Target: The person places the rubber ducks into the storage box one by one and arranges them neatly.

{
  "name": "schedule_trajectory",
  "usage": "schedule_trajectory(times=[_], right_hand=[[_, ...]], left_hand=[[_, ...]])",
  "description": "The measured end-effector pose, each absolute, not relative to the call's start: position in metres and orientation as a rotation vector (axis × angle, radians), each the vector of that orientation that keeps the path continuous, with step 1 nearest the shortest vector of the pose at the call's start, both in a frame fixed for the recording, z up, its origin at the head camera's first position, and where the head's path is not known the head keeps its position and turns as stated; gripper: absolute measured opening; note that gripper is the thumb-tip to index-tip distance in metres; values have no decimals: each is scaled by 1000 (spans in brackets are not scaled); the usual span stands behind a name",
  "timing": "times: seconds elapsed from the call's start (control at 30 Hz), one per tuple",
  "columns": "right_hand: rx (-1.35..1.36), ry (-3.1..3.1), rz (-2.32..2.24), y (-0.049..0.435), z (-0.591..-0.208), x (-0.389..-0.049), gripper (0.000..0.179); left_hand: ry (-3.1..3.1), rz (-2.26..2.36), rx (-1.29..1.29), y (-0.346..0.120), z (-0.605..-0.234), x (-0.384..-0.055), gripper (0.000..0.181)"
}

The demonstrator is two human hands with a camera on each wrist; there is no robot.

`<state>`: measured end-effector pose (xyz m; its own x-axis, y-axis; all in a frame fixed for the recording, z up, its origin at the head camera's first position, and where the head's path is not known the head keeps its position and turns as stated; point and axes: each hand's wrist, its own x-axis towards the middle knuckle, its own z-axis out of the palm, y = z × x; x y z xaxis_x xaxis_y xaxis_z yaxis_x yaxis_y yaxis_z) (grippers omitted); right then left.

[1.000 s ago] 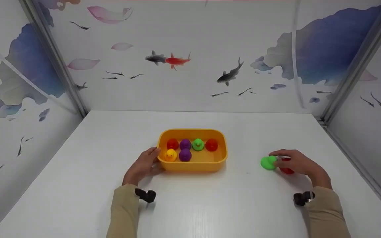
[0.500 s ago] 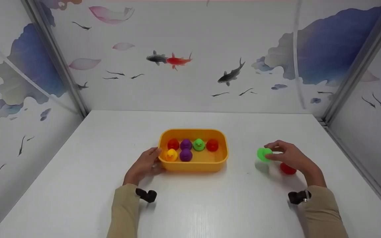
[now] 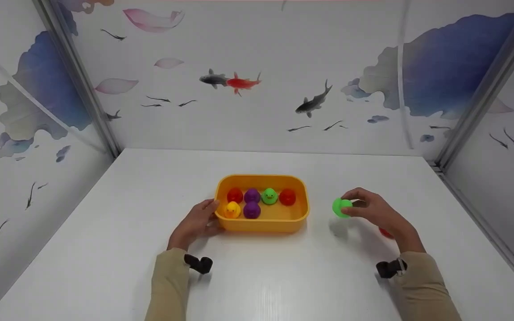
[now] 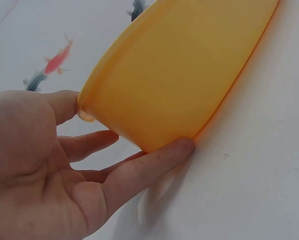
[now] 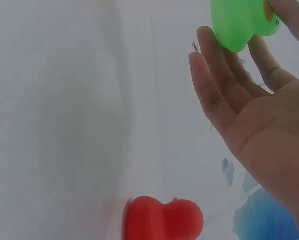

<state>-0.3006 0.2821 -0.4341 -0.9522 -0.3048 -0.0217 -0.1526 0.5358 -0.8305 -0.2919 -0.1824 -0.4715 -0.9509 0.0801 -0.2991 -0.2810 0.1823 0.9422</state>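
A yellow plastic box (image 3: 261, 226) holds several small rubber ducks: red, purple, green and yellow. My left hand (image 3: 195, 223) holds the box by its left end, thumb at the rim and fingers against the outer wall, as the left wrist view (image 4: 154, 75) shows. To the right of the box, my right hand (image 3: 373, 208) pinches a green rubber duck (image 3: 341, 207) above the table. The right wrist view shows that duck's orange beak between thumb and fingers. A red rubber duck (image 5: 162, 220) lies on the table, mostly hidden by the right wrist in the head view.
The white table (image 3: 257, 276) meets a back wall (image 3: 257, 129) printed with fish and petals. Side walls with metal corner posts stand left and right. A black wrist camera (image 3: 391, 268) sits at each cuff.
My right hand has lifted the green duck off the table and carried it left toward the box, leaving the red duck behind. The left hand stays at the box.
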Motion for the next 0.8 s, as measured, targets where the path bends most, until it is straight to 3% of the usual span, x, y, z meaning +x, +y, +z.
schedule_trajectory(times=[0.8], right_hand=[[-145,2596,-1436,207,-413,-297,50]], left_hand=[[2190,1816,-190,-184,-474,-293,61]])
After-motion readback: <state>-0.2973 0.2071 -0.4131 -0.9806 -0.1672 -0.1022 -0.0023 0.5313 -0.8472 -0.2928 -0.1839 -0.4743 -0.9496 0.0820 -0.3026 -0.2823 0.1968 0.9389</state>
